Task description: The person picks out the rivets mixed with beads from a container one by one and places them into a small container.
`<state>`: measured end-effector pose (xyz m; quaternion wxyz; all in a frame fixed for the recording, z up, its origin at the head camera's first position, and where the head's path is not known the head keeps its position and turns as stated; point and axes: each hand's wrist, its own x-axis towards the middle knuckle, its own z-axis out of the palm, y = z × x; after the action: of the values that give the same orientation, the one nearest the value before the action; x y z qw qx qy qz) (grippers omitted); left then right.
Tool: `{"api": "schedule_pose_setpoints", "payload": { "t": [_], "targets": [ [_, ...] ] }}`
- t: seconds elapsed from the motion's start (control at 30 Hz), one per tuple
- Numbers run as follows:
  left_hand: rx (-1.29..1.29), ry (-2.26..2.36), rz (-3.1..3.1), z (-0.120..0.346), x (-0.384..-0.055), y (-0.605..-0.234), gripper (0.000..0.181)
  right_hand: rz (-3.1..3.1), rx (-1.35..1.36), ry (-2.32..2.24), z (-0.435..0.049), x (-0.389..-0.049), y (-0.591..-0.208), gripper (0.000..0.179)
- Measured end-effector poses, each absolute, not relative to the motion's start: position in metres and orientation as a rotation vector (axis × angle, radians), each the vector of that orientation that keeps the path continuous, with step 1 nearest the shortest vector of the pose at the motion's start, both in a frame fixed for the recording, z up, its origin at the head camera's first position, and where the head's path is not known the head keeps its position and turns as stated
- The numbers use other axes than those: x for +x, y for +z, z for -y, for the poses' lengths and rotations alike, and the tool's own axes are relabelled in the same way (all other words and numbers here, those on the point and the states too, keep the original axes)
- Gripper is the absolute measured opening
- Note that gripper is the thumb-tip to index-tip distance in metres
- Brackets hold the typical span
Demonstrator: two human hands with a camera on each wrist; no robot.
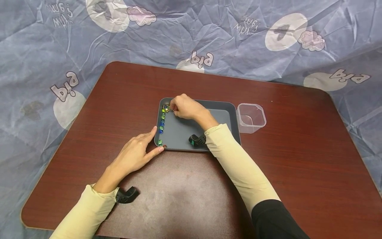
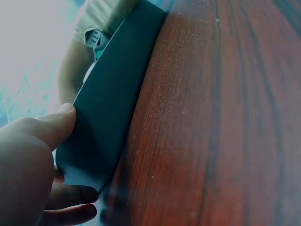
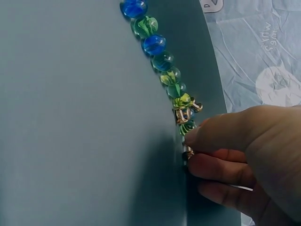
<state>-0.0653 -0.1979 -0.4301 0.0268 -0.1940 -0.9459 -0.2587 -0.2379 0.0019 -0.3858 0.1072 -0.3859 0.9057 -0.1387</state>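
Several blue and green glass marbles (image 1: 162,122) form a row along the left wall of a grey tray (image 1: 191,132). Small gold-coloured pieces (image 3: 182,114) lie beyond the row in the tray's far left corner. There my right hand (image 1: 187,107) pinches one small gold-and-dark piece (image 3: 189,153), mostly hidden by the fingertips. My left hand (image 1: 134,152) lies at the near left corner, thumb along the front rim and fingers, fairly straight, against the outer side. Beside that corner inside the tray sit a green marble (image 1: 159,142) and a small brown thing (image 1: 165,146).
A clear plastic container (image 1: 251,118) stands against the tray's right side. The tray rests on a reddish-brown wooden table (image 1: 298,149). Behind the table hangs a blue-grey printed cloth (image 1: 167,36). A dark strap end (image 1: 197,140) from the right wrist hangs over the tray.
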Motion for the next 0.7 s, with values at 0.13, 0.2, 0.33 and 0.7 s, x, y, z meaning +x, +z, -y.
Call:
{"api": "schedule_pose_setpoints", "payload": {
  "t": [0.13,0.2,0.33,0.7],
  "targets": [
    [-0.6,-0.806,2.929,0.198,-0.065,-0.431,0.08,-2.67,-1.118,-0.404,-0.007,-0.237,-0.384,0.014],
    [-0.599,-0.811,2.936,0.197,-0.065,-0.43,0.08,-2.667,-1.112,-0.404,-0.009,-0.236,-0.383,0.014],
    [-0.597,-0.815,2.94,0.198,-0.065,-0.43,0.08,-2.665,-1.115,-0.411,-0.013,-0.235,-0.38,0.015],
    [-0.598,-0.821,2.931,0.197,-0.065,-0.431,0.078,-2.684,-1.165,-0.454,-0.026,-0.227,-0.374,0.014]
  ]
}}
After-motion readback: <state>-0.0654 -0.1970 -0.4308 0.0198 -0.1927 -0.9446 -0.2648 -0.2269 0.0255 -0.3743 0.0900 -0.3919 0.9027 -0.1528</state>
